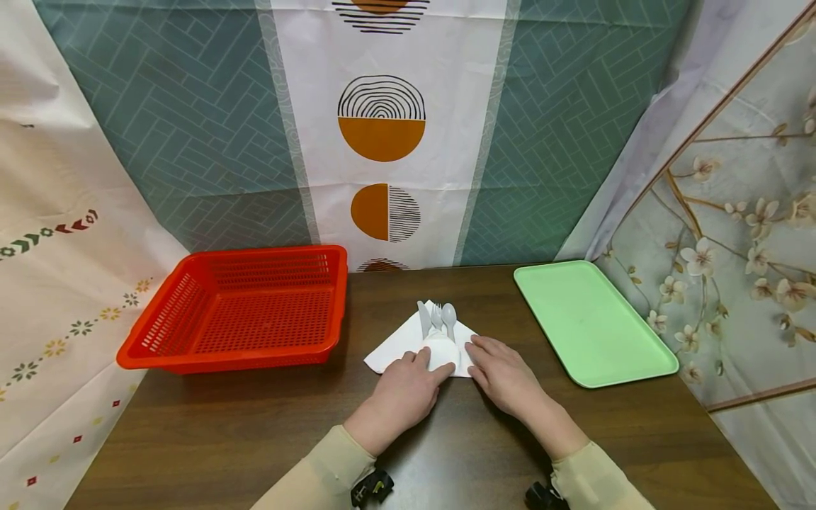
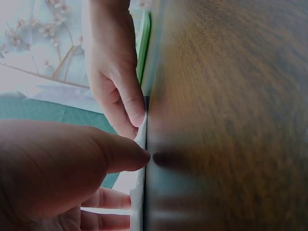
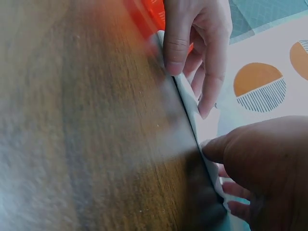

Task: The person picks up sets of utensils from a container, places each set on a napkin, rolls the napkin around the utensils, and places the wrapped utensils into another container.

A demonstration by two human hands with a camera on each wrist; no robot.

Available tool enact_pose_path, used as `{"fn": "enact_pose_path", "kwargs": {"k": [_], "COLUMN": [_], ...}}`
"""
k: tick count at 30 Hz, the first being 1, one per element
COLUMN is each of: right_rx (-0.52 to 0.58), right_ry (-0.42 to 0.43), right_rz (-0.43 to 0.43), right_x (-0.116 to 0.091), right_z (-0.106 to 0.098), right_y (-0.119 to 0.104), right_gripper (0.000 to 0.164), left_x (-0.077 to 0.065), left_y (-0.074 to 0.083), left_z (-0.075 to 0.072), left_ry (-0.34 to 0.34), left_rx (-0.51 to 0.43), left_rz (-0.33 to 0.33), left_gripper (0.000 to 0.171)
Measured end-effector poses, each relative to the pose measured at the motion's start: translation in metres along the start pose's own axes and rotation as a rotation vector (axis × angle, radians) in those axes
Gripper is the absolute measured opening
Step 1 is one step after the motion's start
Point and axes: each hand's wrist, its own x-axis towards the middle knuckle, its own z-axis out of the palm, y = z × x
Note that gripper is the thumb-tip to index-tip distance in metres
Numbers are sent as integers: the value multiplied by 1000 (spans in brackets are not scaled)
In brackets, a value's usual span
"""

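Observation:
A white paper napkin [image 1: 393, 348] lies unfolded in a fan shape on the table. On it a grey plastic knife [image 1: 424, 319], fork [image 1: 436, 319] and spoon [image 1: 449, 319] lie side by side, heads pointing away. Part of the napkin is folded up over their handles, which are hidden. My left hand [image 1: 408, 389] rests on this fold, its thumb and fingers spread along the near edge. With extended fingertips, my right hand [image 1: 503, 372] touches the napkin's right side. In the right wrist view the right thumb [image 3: 216, 148] lies against the napkin's edge.
A red perforated plastic basket [image 1: 268, 358] stands at the left back. To the right lies a light green tray [image 1: 593, 322]. The brown wooden table [image 1: 255, 425] meets patterned curtains [image 1: 382, 57] at the back and sides.

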Motion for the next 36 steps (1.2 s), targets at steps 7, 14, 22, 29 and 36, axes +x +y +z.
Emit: {"fn": "enact_pose_path", "kwargs": {"k": [7,14,22,29,36], "right_rx": [-33,-109,-125,-57,7], "right_ry": [98,130,135,109,11], "right_rz": [106,194,224,279,344], "right_x": [-1,-2,-1,5,11], "right_z": [-2,-4,-5,-7,-11], "right_y": [-4,-6,-6,0,5], "right_gripper": [53,70,72,63,60], "left_x": [0,0,0,-1,0], "left_y": [0,0,-1,-1,-1], "left_z": [-1,-1,-1,-2,-2], "left_ry": [-12,-17,-13,-23,-31], "left_rx": [-3,-3,-1,6,12], "left_rz": [-1,1,10,14,15], "left_gripper": [40,41,41,41,42]}}
